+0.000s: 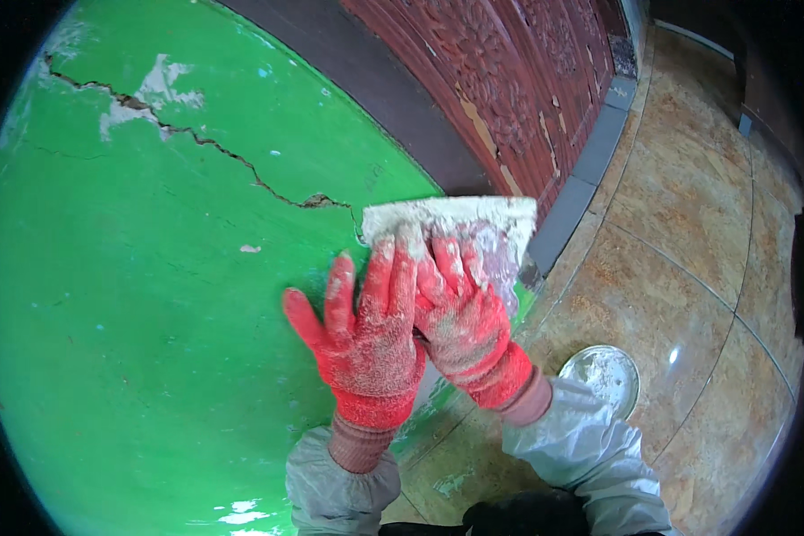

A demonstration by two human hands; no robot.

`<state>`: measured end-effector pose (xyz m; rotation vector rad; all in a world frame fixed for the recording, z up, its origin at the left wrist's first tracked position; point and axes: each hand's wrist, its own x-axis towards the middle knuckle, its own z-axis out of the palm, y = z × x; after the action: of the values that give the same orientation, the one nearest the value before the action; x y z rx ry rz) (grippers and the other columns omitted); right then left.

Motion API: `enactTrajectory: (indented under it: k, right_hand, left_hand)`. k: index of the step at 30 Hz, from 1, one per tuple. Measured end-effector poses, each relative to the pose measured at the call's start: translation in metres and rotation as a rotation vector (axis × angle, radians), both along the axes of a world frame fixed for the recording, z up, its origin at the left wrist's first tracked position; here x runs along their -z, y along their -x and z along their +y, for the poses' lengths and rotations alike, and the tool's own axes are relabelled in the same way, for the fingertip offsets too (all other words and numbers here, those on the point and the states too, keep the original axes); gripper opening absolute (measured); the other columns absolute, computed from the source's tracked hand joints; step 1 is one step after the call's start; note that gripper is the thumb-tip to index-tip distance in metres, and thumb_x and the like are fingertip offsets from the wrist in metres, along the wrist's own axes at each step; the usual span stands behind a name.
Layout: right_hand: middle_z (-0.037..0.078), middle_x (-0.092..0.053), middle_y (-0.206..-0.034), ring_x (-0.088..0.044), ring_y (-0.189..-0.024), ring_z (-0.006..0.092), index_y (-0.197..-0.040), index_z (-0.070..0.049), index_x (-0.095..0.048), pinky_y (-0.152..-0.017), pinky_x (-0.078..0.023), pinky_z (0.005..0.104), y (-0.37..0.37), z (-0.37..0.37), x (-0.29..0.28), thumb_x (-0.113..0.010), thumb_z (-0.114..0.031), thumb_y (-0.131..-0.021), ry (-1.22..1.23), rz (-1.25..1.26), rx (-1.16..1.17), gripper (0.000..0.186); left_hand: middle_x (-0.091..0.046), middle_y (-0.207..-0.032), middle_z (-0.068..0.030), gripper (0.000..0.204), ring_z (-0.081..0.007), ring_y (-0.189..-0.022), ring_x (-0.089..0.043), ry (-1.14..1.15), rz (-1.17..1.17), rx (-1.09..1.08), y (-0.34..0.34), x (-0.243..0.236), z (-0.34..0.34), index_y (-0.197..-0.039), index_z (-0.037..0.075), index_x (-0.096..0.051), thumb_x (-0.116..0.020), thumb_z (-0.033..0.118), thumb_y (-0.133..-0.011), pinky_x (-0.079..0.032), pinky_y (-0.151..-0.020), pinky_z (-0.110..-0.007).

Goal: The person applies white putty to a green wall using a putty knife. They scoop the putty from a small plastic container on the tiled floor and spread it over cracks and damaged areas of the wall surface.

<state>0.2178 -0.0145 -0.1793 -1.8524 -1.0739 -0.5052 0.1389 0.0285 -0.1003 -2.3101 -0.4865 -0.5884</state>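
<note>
Putty-smeared scraper (460,211), held in right grip (467,332), left grip (371,344) splayed, two fingertips (383,248) against it

white-smeared scraper (460,212) against cracked green wall (179,313)

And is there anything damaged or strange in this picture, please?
Yes. A jagged dark crack runs across the green wall, breaking its painted surface and ending near the white-smeared scraper. The carved reddish door is also damaged: its finish has flaked, leaving paler patches.
</note>
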Motion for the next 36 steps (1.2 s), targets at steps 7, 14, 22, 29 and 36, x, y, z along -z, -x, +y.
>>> enactTrajectory:
  k: [7, 14, 22, 29, 36]
  right_hand:
    - [0.015, -0.041, -0.134, -0.04, -0.123, 0.0401, -0.129, -0.008, -0.048, -0.1, -0.033, 0.0559, -0.009, 0.002, 0.013, -0.063, -0.021, -0.069, -0.062, -0.198, -0.043, 0.063]
    - [0.012, -0.044, -0.131, -0.043, -0.121, 0.0341, -0.128, -0.01, -0.049, -0.103, -0.033, 0.0514, 0.002, 0.006, 0.024, -0.057, -0.024, -0.075, -0.117, -0.151, 0.021, 0.055]
    - [0.016, -0.039, -0.137, -0.038, -0.123, 0.0402, -0.133, -0.008, -0.044, -0.1, -0.031, 0.0573, -0.015, 0.022, 0.025, -0.064, -0.024, -0.07, -0.217, -0.058, -0.103, 0.068]
    - [0.018, -0.043, -0.135, -0.039, -0.125, 0.0427, -0.124, -0.01, -0.053, -0.104, -0.03, 0.0541, -0.018, 0.022, 0.024, -0.07, -0.02, -0.066, -0.429, 0.016, -0.146, 0.061]
    - [0.028, -0.033, -0.141, -0.04, -0.125, 0.0461, -0.138, -0.003, -0.034, -0.098, -0.04, 0.0466, -0.022, 0.011, 0.013, -0.062, -0.004, -0.074, -0.534, 0.03, -0.085, 0.07]
  left_hand:
    - [-0.046, -0.135, 0.005, 0.041, -0.0291, -0.131, -0.034, 0.007, 0.003, 0.021, -0.002, 0.008, -0.001, -0.117, 0.021, -0.059, -0.059, 0.025, -0.076, -0.016, -0.105, -0.065]
    - [-0.039, -0.141, 0.0056, 0.053, -0.0317, -0.132, -0.032, -0.097, 0.032, 0.04, -0.006, 0.018, 0.009, -0.131, 0.021, -0.046, -0.059, 0.034, -0.081, -0.017, -0.104, -0.067]
    - [-0.041, -0.14, -0.0099, 0.045, -0.0304, -0.133, -0.03, -0.114, 0.027, 0.055, -0.008, 0.018, 0.01, -0.126, 0.019, -0.053, -0.057, 0.033, -0.083, -0.023, -0.109, -0.045]
    - [-0.056, -0.123, -0.0068, 0.062, -0.0289, -0.102, -0.057, 0.413, -0.155, 0.275, 0.026, 0.022, -0.006, -0.127, 0.012, -0.053, -0.064, 0.003, -0.067, -0.046, -0.087, -0.041]
    - [-0.047, -0.132, -0.0176, 0.068, -0.0282, -0.109, -0.056, 1.258, -0.524, 0.404, 0.013, 0.022, -0.016, -0.141, 0.002, -0.03, -0.051, -0.009, -0.077, -0.045, -0.091, -0.033]
